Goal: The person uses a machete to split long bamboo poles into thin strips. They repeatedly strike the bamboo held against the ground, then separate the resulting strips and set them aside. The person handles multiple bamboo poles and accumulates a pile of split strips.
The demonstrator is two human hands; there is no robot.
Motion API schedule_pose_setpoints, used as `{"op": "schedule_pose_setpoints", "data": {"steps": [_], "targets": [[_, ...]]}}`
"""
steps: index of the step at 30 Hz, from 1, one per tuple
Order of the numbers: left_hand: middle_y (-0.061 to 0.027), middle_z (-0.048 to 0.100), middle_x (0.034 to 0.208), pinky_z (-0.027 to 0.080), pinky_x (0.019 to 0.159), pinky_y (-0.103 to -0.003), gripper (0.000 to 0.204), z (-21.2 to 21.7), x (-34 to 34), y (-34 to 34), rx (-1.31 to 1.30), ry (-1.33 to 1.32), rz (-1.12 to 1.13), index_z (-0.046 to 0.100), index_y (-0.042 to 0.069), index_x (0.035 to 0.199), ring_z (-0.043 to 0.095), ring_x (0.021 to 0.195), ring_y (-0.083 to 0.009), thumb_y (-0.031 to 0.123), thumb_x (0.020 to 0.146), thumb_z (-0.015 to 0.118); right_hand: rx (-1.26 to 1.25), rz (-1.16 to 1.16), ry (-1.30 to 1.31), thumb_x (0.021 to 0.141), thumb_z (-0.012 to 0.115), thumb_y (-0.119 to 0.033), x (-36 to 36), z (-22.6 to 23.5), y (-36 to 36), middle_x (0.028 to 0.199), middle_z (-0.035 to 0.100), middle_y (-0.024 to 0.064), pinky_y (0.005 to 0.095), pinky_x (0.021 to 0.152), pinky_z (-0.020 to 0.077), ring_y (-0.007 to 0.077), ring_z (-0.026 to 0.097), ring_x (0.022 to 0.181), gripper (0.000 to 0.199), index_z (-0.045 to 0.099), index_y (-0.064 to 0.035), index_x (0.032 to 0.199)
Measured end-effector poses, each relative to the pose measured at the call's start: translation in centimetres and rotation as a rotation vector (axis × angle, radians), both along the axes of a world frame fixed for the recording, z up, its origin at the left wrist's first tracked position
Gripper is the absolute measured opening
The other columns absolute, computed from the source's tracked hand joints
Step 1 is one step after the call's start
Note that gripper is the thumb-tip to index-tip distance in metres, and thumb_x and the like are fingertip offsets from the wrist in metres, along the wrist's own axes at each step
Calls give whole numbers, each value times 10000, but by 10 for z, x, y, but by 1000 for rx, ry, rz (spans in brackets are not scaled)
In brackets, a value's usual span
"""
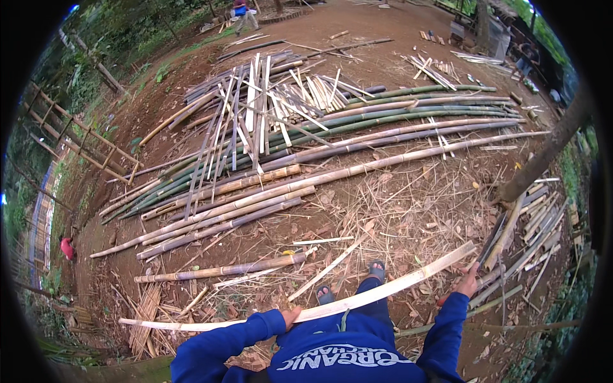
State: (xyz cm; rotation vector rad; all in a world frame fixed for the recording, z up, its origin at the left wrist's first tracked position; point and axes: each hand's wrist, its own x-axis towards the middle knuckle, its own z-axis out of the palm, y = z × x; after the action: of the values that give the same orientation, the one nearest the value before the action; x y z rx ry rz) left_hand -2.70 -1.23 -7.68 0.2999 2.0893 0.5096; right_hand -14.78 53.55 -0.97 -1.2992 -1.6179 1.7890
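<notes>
A long, pale split bamboo strip (383, 288) stretches across in front of my body, from the lower left up to the right. My left hand (292, 316) is closed round it near its middle, at my waist. Out to the right, my right hand (468, 281) grips a machete, its dark blade (491, 235) pointing up and away beside the strip's right end. The handle is mostly hidden in my fingers. Below the strip's far edge show my sandalled feet (377, 271) on the littered ground.
Long bamboo poles (357, 167) lie across the ground ahead, with a heap of split strips (255, 108) on them. More split pieces (533, 223) are piled right of a leaning tree trunk (543, 153). Another person (244, 16) is far off; a red-clothed figure (67, 248) is at left.
</notes>
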Motion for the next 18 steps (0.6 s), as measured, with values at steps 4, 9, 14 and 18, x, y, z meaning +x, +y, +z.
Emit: {"op": "schedule_pose_setpoints", "data": {"steps": [4, 9, 14, 18], "targets": [[-312, 605, 972, 484, 717, -501, 384, 6, -17, 35, 69, 27, -59, 377, 93, 1194, 618, 895, -448, 249, 876, 522, 667, -9, -281, 675, 758, -583, -29, -22, 54, 662, 607, 97, 360, 582, 480, 216, 590, 592, 674, 603, 31, 907], [-270, 576, 1026, 497, 729, -503, 418, 35, -55, 77, 24, 98, -143, 396, 104, 1212, 617, 892, -440, 211, 845, 564, 919, 76, -594, 620, 825, -434, -34, -39, 108, 910, 680, 170, 399, 811, 491, 330, 653, 844, 722, 543, -1, 1124], [-201, 550, 1013, 538, 634, -491, 395, 40, -80, 118, 29, 308, -188, 444, 95, 1191, 651, 783, -401, 152, 819, 566, 1005, 120, -699, 614, 821, -415, -2, -58, 162, 982, 643, 220, 433, 846, 477, 349, 620, 924, 713, 556, -18, 1144], [-164, 592, 906, 545, 610, -460, 276, 17, -94, 148, 10, 394, -316, 469, 89, 1137, 664, 745, -356, 166, 872, 466, 999, 201, -1037, 637, 806, -389, 14, -65, 200, 1059, 600, 248, 429, 889, 471, 375, 591, 961, 646, 604, 12, 1100]]}}
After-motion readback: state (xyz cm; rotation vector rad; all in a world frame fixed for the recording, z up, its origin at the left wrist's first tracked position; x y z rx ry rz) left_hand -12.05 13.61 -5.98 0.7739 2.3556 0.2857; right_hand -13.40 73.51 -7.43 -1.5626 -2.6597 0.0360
